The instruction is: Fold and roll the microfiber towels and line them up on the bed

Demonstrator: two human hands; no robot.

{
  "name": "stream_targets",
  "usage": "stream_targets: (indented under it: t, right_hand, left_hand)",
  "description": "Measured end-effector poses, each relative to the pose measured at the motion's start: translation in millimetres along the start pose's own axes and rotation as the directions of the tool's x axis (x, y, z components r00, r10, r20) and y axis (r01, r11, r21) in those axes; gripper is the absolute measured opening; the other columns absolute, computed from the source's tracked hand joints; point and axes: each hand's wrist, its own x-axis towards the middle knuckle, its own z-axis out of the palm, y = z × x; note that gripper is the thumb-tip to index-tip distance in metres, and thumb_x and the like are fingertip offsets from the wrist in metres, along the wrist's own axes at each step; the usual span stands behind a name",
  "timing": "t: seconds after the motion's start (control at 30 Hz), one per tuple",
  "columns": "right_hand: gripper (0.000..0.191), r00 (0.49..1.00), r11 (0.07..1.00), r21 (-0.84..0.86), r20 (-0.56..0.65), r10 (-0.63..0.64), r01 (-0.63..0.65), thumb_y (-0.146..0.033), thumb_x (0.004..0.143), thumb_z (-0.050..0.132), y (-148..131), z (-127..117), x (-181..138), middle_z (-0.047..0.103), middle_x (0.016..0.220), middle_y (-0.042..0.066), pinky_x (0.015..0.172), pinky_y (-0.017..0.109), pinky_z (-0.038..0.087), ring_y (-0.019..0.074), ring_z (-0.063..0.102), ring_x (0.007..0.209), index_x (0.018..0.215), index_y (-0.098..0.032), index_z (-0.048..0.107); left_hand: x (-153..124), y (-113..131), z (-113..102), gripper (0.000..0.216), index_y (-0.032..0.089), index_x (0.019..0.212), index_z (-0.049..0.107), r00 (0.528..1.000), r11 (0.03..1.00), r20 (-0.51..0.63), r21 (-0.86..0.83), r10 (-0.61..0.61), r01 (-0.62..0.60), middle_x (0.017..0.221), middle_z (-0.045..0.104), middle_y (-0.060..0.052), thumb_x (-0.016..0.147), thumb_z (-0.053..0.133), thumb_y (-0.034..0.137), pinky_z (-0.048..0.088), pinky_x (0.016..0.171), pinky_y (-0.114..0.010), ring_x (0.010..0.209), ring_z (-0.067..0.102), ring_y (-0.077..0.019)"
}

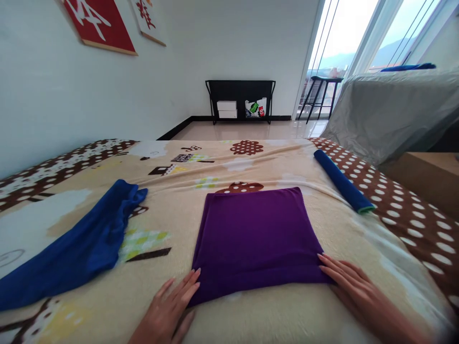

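Observation:
A folded purple cloth [256, 234] lies flat in front of me on a patterned blanket [172, 191]. Its near edge is slightly uneven. My left hand [168, 306] rests at the cloth's near left corner, fingers stretched out and touching its edge. At the near right corner lies my right hand [355, 291], its fingers extended flat with the tips on the cloth. The right thumb is hidden. Neither hand grips anything.
A crumpled blue cloth [79, 243] lies at the left. On the right is a rolled blue cloth [342, 181] with a green edge. Beyond the blanket stand a black shelf [240, 91], a dark stool [324, 81] and furniture under a grey plastic cover [398, 105].

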Motion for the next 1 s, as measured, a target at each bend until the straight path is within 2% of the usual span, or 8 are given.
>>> stream_targets:
  t: [0.13,0.23,0.43,0.53,0.67,0.77,0.83,1.0]
  right_hand:
    - [0.04,0.995,0.999,0.003,-0.085,0.053,-0.053,-0.026,0.093,0.054,6.5,5.9,0.1,0.052,0.142,0.007,0.101,0.042,0.043,0.0237,0.052,0.128,0.132,-0.029,0.058]
    - [0.031,0.984,0.988,0.076,-0.107,0.145,-0.138,-0.025,0.093,0.054,8.0,7.3,5.6,0.061,0.127,0.007,0.094,0.038,0.045,0.021,0.058,0.116,0.123,-0.03,0.063]
    - [0.025,0.972,0.933,0.274,0.096,0.216,-0.234,-0.025,0.098,0.045,18.8,-3.2,31.0,0.066,0.108,0.005,0.087,0.032,0.049,0.0171,0.06,0.102,0.119,-0.026,0.06]
    - [0.025,0.956,0.952,0.14,-0.069,0.285,-0.273,-0.021,0.095,0.047,11.1,0.3,51.1,0.066,0.106,0.007,0.084,0.037,0.048,0.0207,0.06,0.097,0.116,-0.022,0.061]
    - [0.026,0.913,0.965,-0.038,-0.336,0.232,-0.26,-0.009,0.09,0.044,-46.4,15.3,92.3,0.064,0.105,0.011,0.088,0.043,0.043,0.0241,0.058,0.095,0.107,-0.017,0.063]
    - [0.029,0.948,0.997,0.062,-0.312,0.067,-0.05,-0.009,0.091,0.042,-93.9,23.8,120.3,0.066,0.105,0.009,0.091,0.039,0.043,0.0209,0.058,0.096,0.108,-0.018,0.064]
    - [0.036,0.971,0.994,0.1,-0.24,-0.023,0.048,-0.01,0.093,0.04,-102.6,25.6,126.2,0.066,0.115,0.007,0.095,0.039,0.042,0.0199,0.059,0.103,0.12,-0.02,0.061]
    - [0.054,0.999,0.997,0.074,-0.043,-0.033,0.037,-0.009,0.094,0.037,-42.9,19.9,86.9,0.059,0.135,0.006,0.097,0.037,0.045,0.0177,0.057,0.12,0.146,-0.025,0.042]
  left_hand:
    - [4.4,2.6,-0.9,0.039,0.027,0.128,0.057,0.989,0.99,-0.053,-0.053,-0.135,0.132,0.144,0.054,-0.009,0.092,0.047,0.016,0.037,0.103,-0.042,0.131,0.05,-0.0251]
    - [5.3,-4.0,5.3,0.036,0.032,0.119,0.063,0.976,0.981,-0.123,-0.1,-0.179,0.167,0.121,0.067,-0.005,0.092,0.048,0.014,0.042,0.093,-0.037,0.113,0.061,-0.0216]
    - [6.8,-35.9,24.2,0.028,0.03,0.11,0.063,0.956,0.956,-0.158,-0.199,-0.247,0.214,0.089,0.07,0.001,0.091,0.048,0.015,0.05,0.073,-0.031,0.08,0.066,-0.0171]
    - [27.0,-28.2,21.3,0.032,0.029,0.113,0.063,0.946,0.954,-0.135,-0.097,-0.294,0.283,0.098,0.071,-0.001,0.088,0.051,0.015,0.046,0.076,-0.035,0.087,0.066,-0.0198]
    - [83.5,36.6,22.2,0.031,0.022,0.109,0.067,0.871,0.903,-0.305,0.068,-0.385,0.423,0.113,0.067,-0.009,0.086,0.05,0.008,0.039,0.086,-0.044,0.101,0.061,-0.0263]
    - [121.4,87.5,31.6,0.029,0.02,0.107,0.068,0.895,0.941,-0.306,-0.011,-0.325,0.338,0.108,0.067,-0.011,0.088,0.049,0.007,0.042,0.088,-0.042,0.102,0.061,-0.0243]
    - [128.9,97.6,35.3,0.034,0.019,0.108,0.067,0.933,0.974,-0.282,-0.031,-0.225,0.225,0.103,0.069,-0.009,0.088,0.045,0.003,0.045,0.09,-0.039,0.099,0.062,-0.0219]
    - [81.7,43.0,22.5,0.061,0.016,0.135,0.053,0.995,0.998,-0.102,-0.061,-0.01,0.003,0.129,0.064,-0.008,0.082,0.032,-0.005,0.046,0.099,-0.032,0.122,0.057,-0.0174]
